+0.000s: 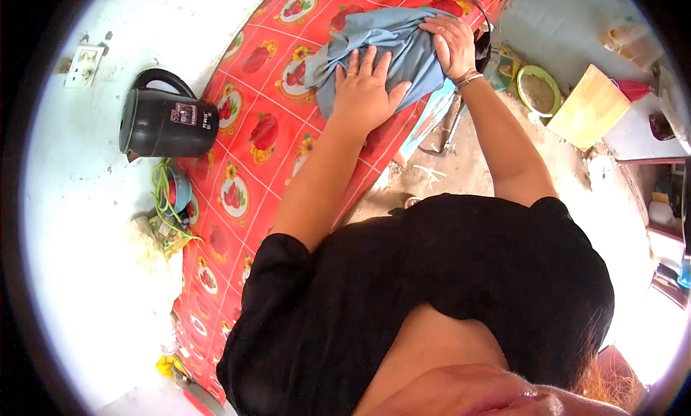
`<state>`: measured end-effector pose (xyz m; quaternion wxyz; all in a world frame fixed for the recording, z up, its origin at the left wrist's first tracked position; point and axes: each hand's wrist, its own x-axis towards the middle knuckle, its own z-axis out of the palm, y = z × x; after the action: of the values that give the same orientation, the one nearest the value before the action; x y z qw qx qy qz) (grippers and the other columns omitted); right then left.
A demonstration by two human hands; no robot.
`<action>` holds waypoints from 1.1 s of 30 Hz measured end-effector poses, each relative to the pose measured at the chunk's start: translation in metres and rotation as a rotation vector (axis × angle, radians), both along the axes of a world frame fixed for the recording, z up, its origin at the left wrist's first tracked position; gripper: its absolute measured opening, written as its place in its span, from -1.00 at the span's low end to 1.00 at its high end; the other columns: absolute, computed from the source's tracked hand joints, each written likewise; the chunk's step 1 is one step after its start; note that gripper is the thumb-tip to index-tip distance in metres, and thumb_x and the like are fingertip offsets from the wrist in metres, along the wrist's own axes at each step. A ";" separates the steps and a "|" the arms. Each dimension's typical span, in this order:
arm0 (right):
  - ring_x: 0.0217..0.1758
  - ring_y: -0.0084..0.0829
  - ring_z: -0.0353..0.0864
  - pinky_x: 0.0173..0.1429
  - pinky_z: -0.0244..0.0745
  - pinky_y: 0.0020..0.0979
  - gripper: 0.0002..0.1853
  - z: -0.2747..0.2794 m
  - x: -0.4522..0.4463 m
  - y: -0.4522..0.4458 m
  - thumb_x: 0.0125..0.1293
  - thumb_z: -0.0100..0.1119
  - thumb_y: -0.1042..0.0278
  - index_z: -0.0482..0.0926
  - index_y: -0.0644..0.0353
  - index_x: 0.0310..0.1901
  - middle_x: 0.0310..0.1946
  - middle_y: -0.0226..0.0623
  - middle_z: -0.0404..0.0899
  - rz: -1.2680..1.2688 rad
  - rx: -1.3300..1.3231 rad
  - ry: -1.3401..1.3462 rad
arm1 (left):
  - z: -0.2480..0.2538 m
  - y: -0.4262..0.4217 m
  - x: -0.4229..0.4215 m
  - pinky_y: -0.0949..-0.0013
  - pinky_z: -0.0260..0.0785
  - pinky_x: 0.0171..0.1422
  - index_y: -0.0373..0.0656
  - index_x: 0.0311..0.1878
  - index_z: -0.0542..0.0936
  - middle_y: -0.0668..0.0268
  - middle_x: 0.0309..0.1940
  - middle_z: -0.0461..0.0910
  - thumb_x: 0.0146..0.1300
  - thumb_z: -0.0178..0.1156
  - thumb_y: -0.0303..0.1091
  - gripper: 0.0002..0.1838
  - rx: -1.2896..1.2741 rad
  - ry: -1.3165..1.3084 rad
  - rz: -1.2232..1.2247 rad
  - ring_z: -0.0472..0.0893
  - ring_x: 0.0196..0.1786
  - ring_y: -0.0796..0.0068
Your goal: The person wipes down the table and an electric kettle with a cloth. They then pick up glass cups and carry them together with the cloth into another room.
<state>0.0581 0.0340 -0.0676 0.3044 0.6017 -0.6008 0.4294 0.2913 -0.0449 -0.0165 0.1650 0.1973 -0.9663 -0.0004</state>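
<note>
One left hand (pixel 363 92): flat, fingers apart.
Right hand (pixel 452 45): on top; can't tell if gripping.
Crumpled blue-grey cloth (pixel 392 29): under both, on red fruit-print tabletop (pixel 248 168).
Folds (pixel 374 34): flat palms likely smooth them best.

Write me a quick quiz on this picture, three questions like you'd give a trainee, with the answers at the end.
1. What lies beneath both the left hand and the right hand?
2. True or false: the left hand's fingers are curled into a tight fist.
3. What is the main colour of the kettle?
A. White
B. Black
C. Green

Key:
1. A rumpled blue-grey cloth, which lies on the red patterned tablecloth.
2. False; they are spread out on the cloth.
3. B.
</note>
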 end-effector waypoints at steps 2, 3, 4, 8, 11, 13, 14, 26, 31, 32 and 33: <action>0.16 -0.18 0.48 0.26 0.24 -0.09 -0.71 -0.002 0.014 -0.001 0.36 -0.07 0.16 0.63 -0.01 -0.07 -0.03 -0.36 0.62 -0.121 -0.008 -0.106 | -0.001 0.001 0.004 -0.27 0.02 0.39 -0.04 0.37 0.34 0.05 0.40 0.22 0.25 0.06 0.20 -0.27 0.009 0.002 -0.013 0.19 0.43 -0.12; 0.20 -0.22 0.45 0.31 0.17 -0.06 -0.72 -0.006 0.022 -0.002 0.34 -0.01 0.12 0.63 -0.06 -0.05 -0.02 -0.43 0.62 -0.173 -0.008 -0.131 | 0.000 0.001 0.008 -0.27 0.02 0.39 -0.04 0.37 0.34 0.05 0.40 0.22 0.25 0.06 0.20 -0.27 0.002 0.008 -0.015 0.19 0.43 -0.12; 0.21 -0.23 0.44 0.33 0.14 -0.06 -0.72 -0.010 0.030 -0.003 0.34 0.00 0.11 0.63 -0.06 -0.04 -0.01 -0.45 0.61 -0.176 0.012 -0.150 | 0.001 0.002 0.013 -0.26 0.02 0.40 -0.04 0.37 0.34 0.04 0.41 0.22 0.24 0.07 0.20 -0.27 0.012 0.011 -0.043 0.19 0.44 -0.11; 0.22 -0.25 0.40 0.38 0.05 0.02 -0.71 -0.008 0.089 0.007 0.32 0.01 0.12 0.60 -0.09 0.00 0.03 -0.48 0.58 -0.165 0.068 -0.211 | 0.009 0.009 0.039 -0.26 0.01 0.40 -0.10 0.33 0.37 0.06 0.41 0.21 0.22 0.09 0.19 -0.27 0.042 -0.002 -0.105 0.17 0.45 -0.09; 0.22 -0.27 0.40 0.41 0.02 0.04 -0.70 -0.004 0.132 0.013 0.31 0.01 0.12 0.59 -0.09 0.01 0.05 -0.49 0.57 -0.137 0.070 -0.248 | 0.011 0.009 0.061 -0.26 -0.02 0.42 -0.15 0.30 0.38 0.09 0.42 0.18 0.21 0.09 0.20 -0.27 0.055 -0.053 -0.130 0.14 0.46 -0.07; 0.24 -0.26 0.38 0.42 0.01 0.00 -0.68 0.003 0.154 0.020 0.30 0.02 0.12 0.59 -0.06 0.03 0.08 -0.48 0.55 -0.156 0.116 -0.236 | 0.012 0.009 0.079 -0.29 -0.01 0.41 -0.09 0.25 0.44 0.13 0.40 0.23 0.14 0.16 0.17 -0.29 0.097 -0.005 -0.158 0.18 0.45 -0.03; 0.26 -0.26 0.37 0.43 0.02 -0.01 -0.66 0.008 0.164 0.021 0.29 0.03 0.11 0.59 -0.04 0.04 0.10 -0.47 0.55 -0.167 0.190 -0.217 | 0.013 0.007 0.088 -0.27 -0.03 0.42 -0.07 0.30 0.39 0.17 0.43 0.19 0.15 0.15 0.18 -0.27 0.105 -0.056 -0.151 0.14 0.48 0.02; 0.47 0.24 -0.02 0.45 -0.08 0.18 -0.32 0.069 0.274 -0.012 0.40 -0.17 -0.13 0.23 0.23 0.36 0.42 -0.11 0.15 -0.008 0.960 0.091 | 0.015 -0.006 0.214 -0.10 -0.16 0.53 0.07 0.43 0.25 0.29 0.50 0.07 0.19 0.06 0.29 -0.19 0.201 -0.202 0.107 0.01 0.54 0.18; 0.49 0.25 -0.08 0.44 -0.14 0.26 -0.26 0.075 0.334 -0.052 0.37 -0.16 -0.18 0.18 0.23 0.40 0.44 -0.10 0.10 0.162 1.042 0.203 | 0.026 -0.013 0.284 -0.10 -0.18 0.53 0.10 0.45 0.20 0.29 0.52 -0.01 0.19 0.07 0.30 -0.17 0.257 -0.242 0.281 -0.04 0.55 0.13; 0.49 0.27 -0.09 0.43 -0.15 0.28 -0.24 0.072 0.346 -0.060 0.35 -0.13 -0.20 0.18 0.23 0.40 0.45 -0.09 0.09 0.218 1.032 0.213 | 0.028 -0.012 0.298 -0.11 -0.18 0.53 0.13 0.45 0.20 0.30 0.53 -0.01 0.18 0.09 0.30 -0.17 0.266 -0.261 0.347 -0.05 0.55 0.13; 0.49 0.27 -0.09 0.43 -0.15 0.28 -0.24 0.077 0.358 -0.067 0.35 -0.13 -0.20 0.18 0.23 0.40 0.45 -0.09 0.09 0.226 1.023 0.226 | 0.029 -0.012 0.312 -0.11 -0.19 0.53 0.16 0.46 0.20 0.30 0.53 -0.02 0.18 0.10 0.30 -0.17 0.274 -0.281 0.411 -0.06 0.56 0.13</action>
<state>0.4156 -0.0325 0.0091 -0.0129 0.7767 -0.6281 0.0445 0.6031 -0.0569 0.0124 -0.0019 0.4076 -0.9105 -0.0701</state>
